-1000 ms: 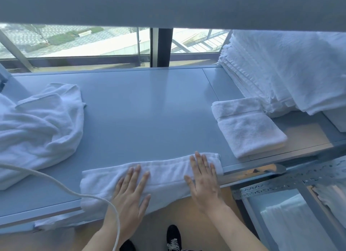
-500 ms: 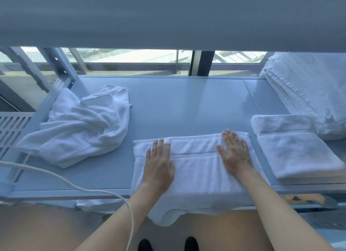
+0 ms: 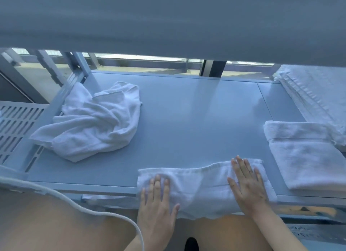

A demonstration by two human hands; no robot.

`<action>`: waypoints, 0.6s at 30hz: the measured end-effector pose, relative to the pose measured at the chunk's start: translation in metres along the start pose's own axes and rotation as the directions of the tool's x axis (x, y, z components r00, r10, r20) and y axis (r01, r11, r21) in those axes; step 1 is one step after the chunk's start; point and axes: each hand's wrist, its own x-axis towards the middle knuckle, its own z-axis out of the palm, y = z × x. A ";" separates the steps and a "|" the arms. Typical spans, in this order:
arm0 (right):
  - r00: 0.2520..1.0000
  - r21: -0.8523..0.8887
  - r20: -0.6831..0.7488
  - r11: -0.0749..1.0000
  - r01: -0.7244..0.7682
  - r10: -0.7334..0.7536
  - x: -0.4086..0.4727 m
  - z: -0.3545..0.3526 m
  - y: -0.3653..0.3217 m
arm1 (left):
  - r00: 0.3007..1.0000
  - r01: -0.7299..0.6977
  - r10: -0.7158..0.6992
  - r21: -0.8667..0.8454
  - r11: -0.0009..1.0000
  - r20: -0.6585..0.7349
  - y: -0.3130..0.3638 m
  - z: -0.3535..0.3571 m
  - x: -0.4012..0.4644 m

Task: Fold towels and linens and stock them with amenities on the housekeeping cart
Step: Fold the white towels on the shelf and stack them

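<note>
Head view: white towel [image 3: 202,187] lies folded into a band at the near edge of the grey surface [image 3: 196,119], its lower flap hanging over the lip. Terry cloth, so likely light, limp, prone to slumping off the edge; best taken at the two short ends or corners. Left hand [image 3: 157,200] and right hand [image 3: 247,187] both lie flat, palms down, fingers straight and spread, pressing it, nothing gripped. Forearms reach in from below. Motion blur softens the fold lines, possibly three layers.
</note>
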 end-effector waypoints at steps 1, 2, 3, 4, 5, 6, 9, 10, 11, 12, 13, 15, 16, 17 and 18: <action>1.000 -0.015 0.003 1.000 -0.010 0.010 -0.003 0.000 0.000 | 0.999 0.034 -0.034 -0.004 0.999 -0.038 -0.002 0.003 -0.001; 1.000 -0.026 0.007 1.000 -0.016 0.016 -0.003 -0.001 0.000 | 0.996 0.062 -0.064 -0.025 0.998 -0.062 -0.005 0.004 0.004; 1.000 -0.032 0.011 0.999 -0.016 0.017 -0.001 -0.003 0.000 | 0.994 0.079 -0.082 -0.046 0.996 -0.070 -0.008 0.004 0.010; 1.000 -0.032 0.012 0.999 -0.016 0.017 0.002 -0.004 0.001 | 0.993 0.083 -0.087 -0.058 0.995 -0.073 -0.011 0.004 0.019; 1.000 -0.026 0.011 1.000 -0.017 0.017 0.008 -0.006 0.002 | 0.994 0.079 -0.085 -0.073 0.994 -0.074 -0.015 0.004 0.030; 1.000 -0.015 0.010 1.000 -0.019 0.019 0.016 -0.008 0.002 | 0.994 0.066 -0.074 -0.096 0.993 -0.075 -0.020 0.004 0.041; 1.000 -0.006 0.003 1.000 -0.030 0.030 0.052 -0.014 0.006 | 0.997 0.027 -0.035 -0.116 0.993 -0.064 -0.034 0.004 0.087; 0.999 -0.009 0.003 0.999 -0.033 0.033 0.068 -0.018 0.006 | 0.997 0.021 -0.029 -0.105 0.994 -0.069 -0.038 0.004 0.105; 0.999 -0.007 0.006 0.999 -0.035 0.035 0.083 -0.022 0.006 | 0.997 0.017 -0.024 -0.097 0.995 -0.075 -0.040 0.002 0.122; 0.999 -0.002 0.008 0.999 -0.036 0.036 0.098 -0.026 0.006 | 0.997 0.014 -0.021 -0.097 0.995 -0.077 -0.040 -0.001 0.139; 0.999 0.001 0.008 0.999 -0.039 0.039 0.112 -0.031 0.006 | 0.997 0.013 -0.021 -0.103 0.995 -0.077 -0.039 -0.003 0.155; 0.999 0.002 0.015 0.999 -0.046 0.046 0.135 -0.039 0.006 | 0.996 0.024 -0.034 -0.121 0.992 -0.082 -0.035 -0.007 0.179; 0.999 0.007 0.020 0.999 -0.046 0.046 0.144 -0.042 0.007 | 0.996 0.033 -0.044 -0.126 0.991 -0.083 -0.032 -0.009 0.187; 0.999 0.012 0.019 0.999 -0.040 0.040 0.152 -0.045 0.007 | 0.995 0.044 -0.055 -0.130 0.991 -0.082 -0.030 -0.011 0.193; 1.000 0.020 0.008 0.999 -0.030 0.029 0.157 -0.046 0.007 | 0.994 0.055 -0.066 -0.131 0.990 -0.086 -0.028 -0.011 0.197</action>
